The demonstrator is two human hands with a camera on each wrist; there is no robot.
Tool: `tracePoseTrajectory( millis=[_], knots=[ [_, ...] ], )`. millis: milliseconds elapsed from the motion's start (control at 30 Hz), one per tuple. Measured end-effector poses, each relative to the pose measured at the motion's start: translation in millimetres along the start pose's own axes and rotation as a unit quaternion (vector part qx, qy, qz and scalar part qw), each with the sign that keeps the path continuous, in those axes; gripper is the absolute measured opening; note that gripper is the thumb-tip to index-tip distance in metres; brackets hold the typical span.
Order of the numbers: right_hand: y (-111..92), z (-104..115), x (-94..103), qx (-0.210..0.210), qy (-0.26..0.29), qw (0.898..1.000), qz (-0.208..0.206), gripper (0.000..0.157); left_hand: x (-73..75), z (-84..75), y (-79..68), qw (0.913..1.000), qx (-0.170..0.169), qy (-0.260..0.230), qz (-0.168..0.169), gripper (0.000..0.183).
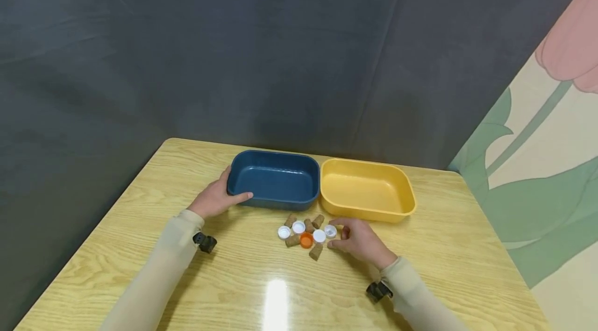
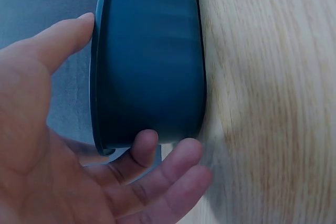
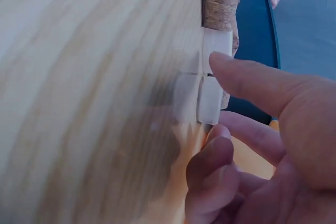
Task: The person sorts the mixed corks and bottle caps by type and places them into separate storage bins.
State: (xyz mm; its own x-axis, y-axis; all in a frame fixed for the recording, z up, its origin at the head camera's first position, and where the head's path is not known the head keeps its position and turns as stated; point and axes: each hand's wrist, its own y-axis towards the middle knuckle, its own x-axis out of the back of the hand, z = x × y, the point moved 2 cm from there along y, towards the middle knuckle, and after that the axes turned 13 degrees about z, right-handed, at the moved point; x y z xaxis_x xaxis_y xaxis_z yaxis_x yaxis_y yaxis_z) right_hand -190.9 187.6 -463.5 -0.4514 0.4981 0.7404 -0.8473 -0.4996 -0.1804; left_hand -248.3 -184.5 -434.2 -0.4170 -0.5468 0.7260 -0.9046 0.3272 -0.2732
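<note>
My left hand [image 1: 216,198] holds the left end of a blue plastic bin [image 1: 275,184]. Its thumb lies at the rim, and in the left wrist view its fingers [image 2: 181,156] bend around the end wall. My right hand [image 1: 358,240] is low over the table, thumb and index finger apart on either side of a white bottle cap [image 1: 330,231]. In the right wrist view the thumb tip overlaps a neighbouring white cap [image 3: 217,43]. Beside them lie more white caps [image 1: 298,227], an orange cap [image 1: 306,240] and several corks [image 1: 316,252] in a loose cluster.
A yellow plastic bin [image 1: 364,211] stands right of the blue one, their ends side by side. Both sit toward the back of the wooden table [image 1: 233,279], before a dark grey curtain [image 1: 280,51]. A floral-patterned surface [image 1: 551,165] is at the right.
</note>
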Motion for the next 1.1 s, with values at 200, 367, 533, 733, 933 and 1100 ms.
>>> tracePoseTrajectory(
  millis=[200, 367, 533, 733, 933, 1100],
  knots=[
    [0.3, -3.1, -1.2, -0.005, -0.009, 1.000, -0.013, 0.042, -0.3, -4.2, 2.2, 0.9999, 0.002, -0.014, 0.005, 0.114],
    [-1.9, -4.8, -3.0, -0.016, 0.000, 1.000, -0.012, 0.044, -3.1, -4.5, 1.6, 0.9995, 0.001, -0.027, 0.013, 0.112],
    [-1.7, -4.4, -4.7, -0.017, 0.009, 1.000, -0.012, 0.043, -3.9, -2.8, 0.7, 0.9994, -0.002, -0.032, 0.014, 0.113],
    [0.8, -3.3, -4.7, -0.012, 0.010, 1.000, -0.020, 0.036, -1.4, -1.7, 0.4, 0.9995, 0.003, -0.029, 0.013, 0.113],
    [2.2, -3.9, -5.3, -0.008, 0.011, 1.000, -0.021, 0.033, -0.1, -2.2, -1.0, 0.9994, 0.003, -0.030, 0.018, 0.112],
    [1.8, -3.5, -5.0, -0.002, 0.012, 1.000, -0.025, 0.029, 0.9, -1.6, -1.9, 0.9993, 0.006, -0.030, 0.019, 0.114]
  ],
)
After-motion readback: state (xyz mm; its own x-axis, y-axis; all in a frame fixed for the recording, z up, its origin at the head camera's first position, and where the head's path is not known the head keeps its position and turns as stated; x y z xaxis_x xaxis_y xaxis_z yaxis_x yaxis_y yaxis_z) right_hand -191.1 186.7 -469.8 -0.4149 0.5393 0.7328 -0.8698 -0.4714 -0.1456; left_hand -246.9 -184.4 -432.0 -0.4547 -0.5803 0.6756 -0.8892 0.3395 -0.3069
